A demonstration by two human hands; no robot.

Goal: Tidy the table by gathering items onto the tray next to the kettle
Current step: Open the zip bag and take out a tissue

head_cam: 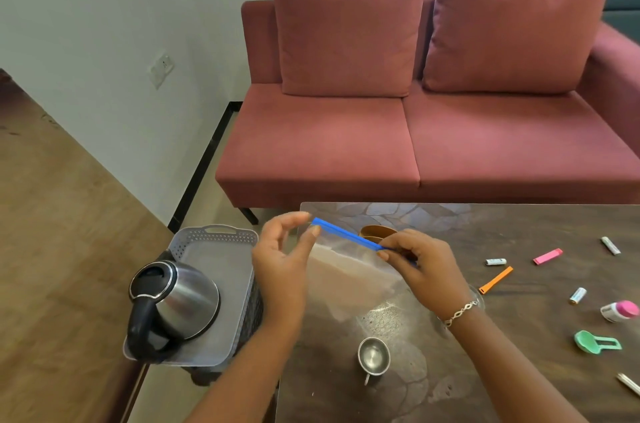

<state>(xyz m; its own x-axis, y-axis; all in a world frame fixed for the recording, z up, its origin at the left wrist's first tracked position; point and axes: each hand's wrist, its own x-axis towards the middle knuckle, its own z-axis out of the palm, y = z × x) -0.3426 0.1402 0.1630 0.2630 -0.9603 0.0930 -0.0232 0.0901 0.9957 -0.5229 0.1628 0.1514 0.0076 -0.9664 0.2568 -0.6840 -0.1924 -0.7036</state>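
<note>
Right hand [422, 263] pinches a clear plastic bag's [349, 280] blue zip strip [346, 235] over the dark table's [519, 336] left edge, beside the grey perforated tray [214, 235]. Left hand's [280, 263] parted fingers frame the strip's end, hold unclear.

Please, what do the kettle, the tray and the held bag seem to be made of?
Kettle: shiny steel body, reflections show; handle looks black plastic. Tray: probably matte grey plastic, with moulded holes in its wall. Bag: thin clear plastic film, the table shows through; blue seal strip.

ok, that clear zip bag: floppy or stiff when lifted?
Likely floppy: the zip bag sags below its blue strip, pinched by the right hand. Probably very light: nothing obvious shows inside. The smooth film may slip.
</note>
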